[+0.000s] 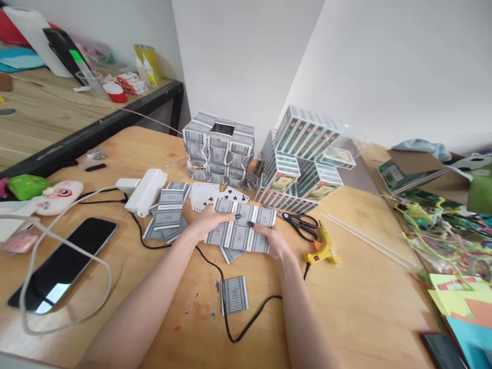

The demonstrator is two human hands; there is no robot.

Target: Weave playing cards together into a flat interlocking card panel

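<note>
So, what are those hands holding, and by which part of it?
A card panel: left hand at its left end, right hand at its right, thumbs across its upper face.

— What does the wooden tabletop (353, 318) carry?
— At the back, a block of folded cards (218, 154); right of it, stacked boxes (285, 168).
— And nearer?
— Scissors (295, 220), a yellow glue gun (325, 248), a black-screened phone (63, 264).

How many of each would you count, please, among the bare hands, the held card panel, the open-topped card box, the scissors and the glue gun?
Left hand and right hand: 2
Held grey-patterned folded-card panel: 1
Open-topped grey-patterned card box: 1
Black-handled scissors: 1
Yellow plastic glue gun: 1
Total: 6
</note>
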